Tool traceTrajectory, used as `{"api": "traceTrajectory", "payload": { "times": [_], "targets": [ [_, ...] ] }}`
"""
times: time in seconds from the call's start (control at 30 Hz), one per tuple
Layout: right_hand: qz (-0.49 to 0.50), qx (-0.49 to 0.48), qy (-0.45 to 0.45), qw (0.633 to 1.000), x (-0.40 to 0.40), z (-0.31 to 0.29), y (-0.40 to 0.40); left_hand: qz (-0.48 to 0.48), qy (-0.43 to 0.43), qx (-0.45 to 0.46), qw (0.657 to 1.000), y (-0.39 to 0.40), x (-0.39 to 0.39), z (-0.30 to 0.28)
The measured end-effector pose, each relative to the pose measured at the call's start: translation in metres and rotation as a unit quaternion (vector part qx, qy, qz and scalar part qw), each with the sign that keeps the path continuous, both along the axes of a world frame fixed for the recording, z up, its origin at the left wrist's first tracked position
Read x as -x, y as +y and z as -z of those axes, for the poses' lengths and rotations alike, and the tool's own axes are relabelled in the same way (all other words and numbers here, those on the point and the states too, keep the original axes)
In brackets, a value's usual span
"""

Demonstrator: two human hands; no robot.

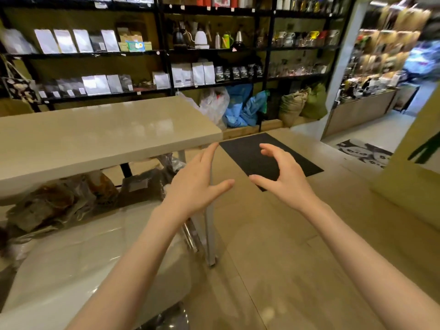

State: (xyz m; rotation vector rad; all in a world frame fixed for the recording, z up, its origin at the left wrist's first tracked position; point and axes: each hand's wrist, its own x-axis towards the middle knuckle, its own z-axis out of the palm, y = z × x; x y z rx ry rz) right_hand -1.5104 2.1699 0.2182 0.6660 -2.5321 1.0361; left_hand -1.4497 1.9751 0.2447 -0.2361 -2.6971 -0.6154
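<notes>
Both my arms reach forward in mid-air over the floor. My left hand (pixel 197 179) has straight spread fingers, thumb pointing right, and holds nothing. My right hand (pixel 283 172) faces it a short gap away, its fingers loosely bent and its thumb pointing left, also empty. The two hands touch nothing. Beyond them a black floor mat (pixel 252 148) lies on the tan floor. A beige table (pixel 95 139) stands to the left, its right corner just beyond my left fingertips.
A white glossy surface (pixel 83 258) lies low at the left. Brown bags (pixel 59 201) sit under the table. Black shelves (pixel 166 53) with pouches and kettles line the back wall, sacks (pixel 292 106) at their foot. A doorway (pixel 381 115) opens at the right.
</notes>
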Motion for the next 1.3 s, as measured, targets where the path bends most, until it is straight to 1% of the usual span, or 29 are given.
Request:
{"api": "traceTrajectory", "payload": {
  "times": [0.1,0.17,0.23,0.3,0.4,0.53,0.67,0.8,0.9,1.0,1.13,1.3],
  "targets": [
    [-0.005,0.027,-0.01,1.0,0.052,-0.007,0.032,-0.029,0.03,-0.067,0.997,0.03,0.052,-0.01],
    [-0.013,0.026,-0.011,1.0,0.087,-0.013,0.052,-0.063,0.052,-0.139,0.987,0.048,0.087,-0.016],
    [-0.019,0.02,0.001,1.0,0.122,-0.02,0.073,-0.089,0.067,-0.182,0.977,0.064,0.122,-0.022],
    [-0.022,0.009,0.021,1.0,0.157,-0.026,0.092,-0.104,0.076,-0.178,0.976,0.076,0.156,-0.027],
    [-0.022,-0.007,0.04,0.999,0.21,-0.03,0.113,-0.111,0.085,-0.145,0.98,0.088,0.205,-0.029],
    [-0.026,-0.005,0.022,0.999,0.277,-0.024,0.125,-0.123,0.072,-0.111,0.984,0.097,0.273,-0.022],
    [-0.044,-0.008,0.005,0.999,0.349,-0.016,0.12,-0.128,0.063,-0.096,0.985,0.096,0.351,-0.013],
    [-0.061,0.004,0.005,0.998,0.435,-0.017,0.103,-0.129,0.048,-0.095,0.986,0.085,0.436,-0.008],
    [-0.078,0.016,0.008,0.997,0.501,-0.024,0.083,-0.132,0.053,-0.084,0.986,0.07,0.5,-0.014],
    [-0.096,0.018,0.007,0.995,0.579,-0.035,0.059,-0.153,0.06,-0.103,0.981,0.045,0.572,-0.022],
    [-0.127,0.035,0.011,0.991,0.674,-0.041,0.026,-0.187,0.061,-0.161,0.967,0.01,0.652,-0.022],
    [-0.18,0.026,0.01,0.983,0.787,-0.028,-0.026,-0.228,0.064,-0.15,0.96,-0.034,0.739,-0.009]
  ]
}}
